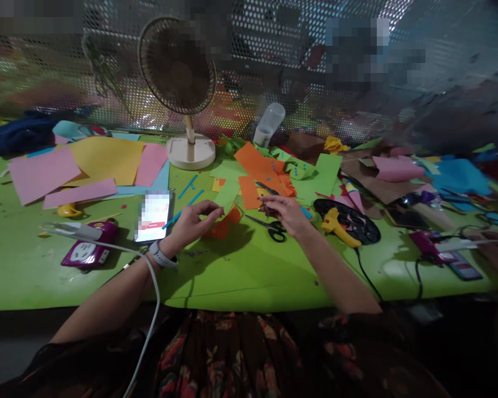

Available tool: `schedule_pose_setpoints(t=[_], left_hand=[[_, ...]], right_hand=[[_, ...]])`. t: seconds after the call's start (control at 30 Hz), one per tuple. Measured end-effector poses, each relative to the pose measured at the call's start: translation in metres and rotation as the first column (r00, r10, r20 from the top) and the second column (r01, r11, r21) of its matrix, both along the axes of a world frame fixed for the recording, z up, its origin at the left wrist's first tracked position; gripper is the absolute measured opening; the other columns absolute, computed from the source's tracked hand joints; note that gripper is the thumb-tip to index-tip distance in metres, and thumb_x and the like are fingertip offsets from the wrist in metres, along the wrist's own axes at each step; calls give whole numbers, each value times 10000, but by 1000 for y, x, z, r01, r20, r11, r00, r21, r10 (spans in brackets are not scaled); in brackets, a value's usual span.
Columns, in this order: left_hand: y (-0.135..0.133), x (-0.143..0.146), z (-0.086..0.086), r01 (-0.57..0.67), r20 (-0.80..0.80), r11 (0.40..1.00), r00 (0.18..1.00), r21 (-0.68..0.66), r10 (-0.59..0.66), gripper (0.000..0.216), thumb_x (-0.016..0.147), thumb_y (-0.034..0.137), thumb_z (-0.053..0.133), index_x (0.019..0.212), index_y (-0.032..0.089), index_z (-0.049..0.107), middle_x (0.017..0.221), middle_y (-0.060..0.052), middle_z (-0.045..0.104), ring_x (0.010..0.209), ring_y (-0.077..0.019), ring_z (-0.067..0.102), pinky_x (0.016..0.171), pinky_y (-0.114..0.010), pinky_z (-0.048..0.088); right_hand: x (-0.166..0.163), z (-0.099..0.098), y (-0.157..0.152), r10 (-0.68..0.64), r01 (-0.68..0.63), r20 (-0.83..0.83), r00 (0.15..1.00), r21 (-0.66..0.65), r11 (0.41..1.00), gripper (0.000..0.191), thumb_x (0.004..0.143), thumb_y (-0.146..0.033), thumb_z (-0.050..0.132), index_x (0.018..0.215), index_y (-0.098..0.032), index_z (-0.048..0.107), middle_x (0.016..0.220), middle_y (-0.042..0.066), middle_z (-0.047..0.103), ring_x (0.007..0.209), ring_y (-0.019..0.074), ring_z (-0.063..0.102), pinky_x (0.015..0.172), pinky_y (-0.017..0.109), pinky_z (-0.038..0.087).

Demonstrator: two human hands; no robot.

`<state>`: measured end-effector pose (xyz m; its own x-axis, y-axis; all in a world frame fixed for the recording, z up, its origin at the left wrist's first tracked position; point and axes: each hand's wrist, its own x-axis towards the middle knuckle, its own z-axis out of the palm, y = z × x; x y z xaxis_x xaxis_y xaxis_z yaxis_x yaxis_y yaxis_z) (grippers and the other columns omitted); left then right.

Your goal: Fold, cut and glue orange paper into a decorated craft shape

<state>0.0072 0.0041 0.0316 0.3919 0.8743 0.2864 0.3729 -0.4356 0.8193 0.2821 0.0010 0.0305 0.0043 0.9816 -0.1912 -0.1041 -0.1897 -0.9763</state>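
Green bench (33, 271), left to right:
- three pink sheets (41, 174)
- one purple device (89, 251)
- one phone (153, 216)
- one left hand (195, 218), fingers pinched on one orange paper piece (224, 228) just above the bench
- one right hand (286, 213), fingertips closed on one small dark piece (265, 208)
- one pair of scissors (274, 228)
- one yellow glue gun (338, 226)

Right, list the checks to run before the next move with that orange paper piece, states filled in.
1. Left hand grips the orange paper piece: ok.
2. Right hand pinches a small item: ok; what it is, cannot tell.
3. Scissors lie on the table beside the right hand: ok.
4. Glue gun rests on the black tray: ok.
5. Glue gun heated: cannot tell.
6. White cable clear of the left hand: not ok, it crosses by the wrist.
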Motion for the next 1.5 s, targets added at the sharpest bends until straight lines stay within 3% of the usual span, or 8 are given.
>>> schedule_pose_setpoints(t=[0.2, 0.47, 0.67, 0.8, 0.9, 1.03, 1.2, 1.5], left_hand=[[-29, 12, 8, 179, -75, 984, 981, -17, -180, 332, 832, 482, 661, 892, 156, 669, 778, -48, 730, 671, -147, 664, 590, -226, 499], [-32, 17, -10, 117, -430, 948, 902, 297, 23, 278, 951, 342, 455, 831, 174, 641, 617, -33, 679, 476, -124, 564, 473, -232, 319], [-24, 13, -6, 133, -210, 991, 968, -23, -135, 321, 963, 390, 465, 801, 167, 629, 649, -36, 690, 553, -132, 627, 530, -228, 430], [-24, 14, -1, 227, 68, 937, 974, -265, -216, 339, 961, 439, 483, 811, 166, 616, 685, -33, 707, 602, -126, 671, 584, -224, 514], [-26, 17, 0, 310, 239, 862, 944, -402, -228, 352, 937, 478, 519, 795, 165, 594, 675, -33, 704, 587, -128, 677, 572, -230, 536], [-26, 19, -1, 391, 356, 755, 908, -527, -222, 376, 906, 519, 559, 784, 163, 576, 679, -43, 712, 562, -124, 676, 564, -236, 548], [-16, 14, 0, 421, 375, 716, 897, -557, -236, 401, 860, 556, 610, 803, 160, 581, 661, -41, 712, 546, -123, 673, 560, -240, 556], [3, -3, 12, 354, 292, 832, 925, -427, -243, 375, 905, 500, 584, 777, 147, 591, 693, -55, 709, 612, -139, 691, 600, -260, 569]], right_hand=[[-43, 1, -26, 164, -190, 189, 968, 134, 973, 314, 766, -177, 580, 1029, -224, 746, 1005, 39, 716, 945, 162, 652, 953, 365, 487], [-54, -3, -44, 130, -358, 620, 774, 258, 897, 357, 818, -121, 541, 1137, -165, 696, 981, 77, 635, 828, 162, 620, 787, 329, 517], [-39, 11, -42, -149, -480, 873, 465, 390, 786, 285, 838, -245, 633, 1101, -198, 732, 1042, 131, 637, 1031, 289, 578, 937, 514, 441], [-31, 16, -39, 46, -436, 736, 676, 348, 830, 317, 800, -368, 712, 1064, -194, 722, 1096, 121, 651, 1011, 257, 619, 930, 467, 480], [-33, 9, -40, 379, -423, 255, 889, 146, 894, 382, 799, -454, 707, 1094, -215, 666, 784, 15, 683, 642, 149, 633, 634, 312, 542], [-42, -6, -42, 308, -308, -224, 925, 35, 951, 455, 787, -510, 709, 1150, -247, 630, 543, -80, 588, 423, 91, 511, 423, 205, 416], [-54, -14, -40, 328, -320, -141, 934, 75, 944, 329, 774, -498, 733, 921, -204, 734, 670, -14, 693, 556, 103, 612, 523, 223, 458], [-47, -7, -34, 67, -57, -79, 995, 116, 992, 256, 833, -465, 675, 942, -238, 725, 823, 14, 738, 715, 144, 679, 621, 271, 523]])
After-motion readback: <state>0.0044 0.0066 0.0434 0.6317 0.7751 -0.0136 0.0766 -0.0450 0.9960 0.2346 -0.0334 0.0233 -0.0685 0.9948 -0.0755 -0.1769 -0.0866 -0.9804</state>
